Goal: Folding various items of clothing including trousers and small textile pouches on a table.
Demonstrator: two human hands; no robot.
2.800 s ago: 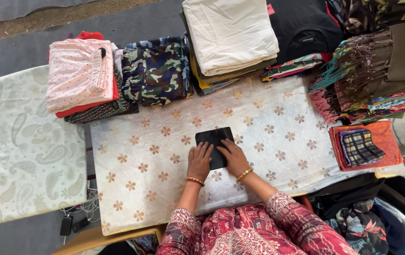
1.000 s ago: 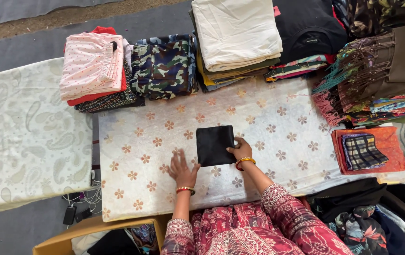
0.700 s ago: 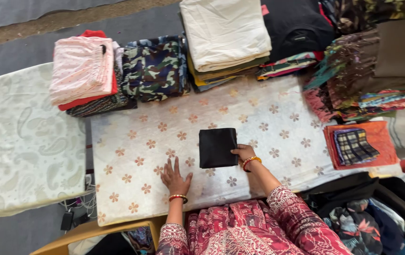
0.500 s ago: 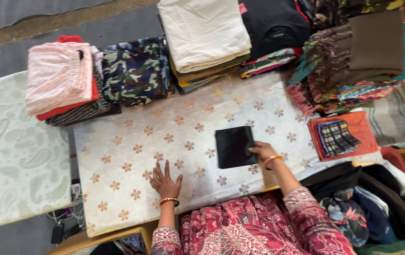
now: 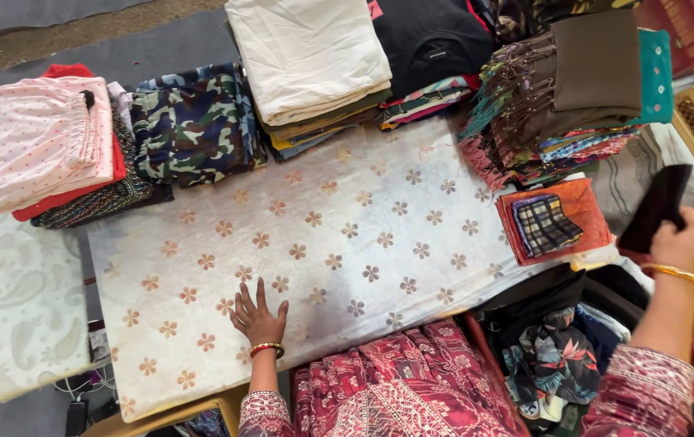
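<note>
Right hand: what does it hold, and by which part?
The right hand holds a folded black cloth by its lower end; the left hand holds nothing.

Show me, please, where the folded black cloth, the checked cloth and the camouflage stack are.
folded black cloth (image 5: 656, 206): head view, its middle, above the right hand (image 5: 691, 243) gripping it.
checked cloth (image 5: 545, 224): head view, its centre.
camouflage stack (image 5: 193, 125): head view, its top face.

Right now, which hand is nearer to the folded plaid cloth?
Right. The right hand, holding a black cloth, is just right of the plaid cloth; the left hand lies flat far left.
</note>
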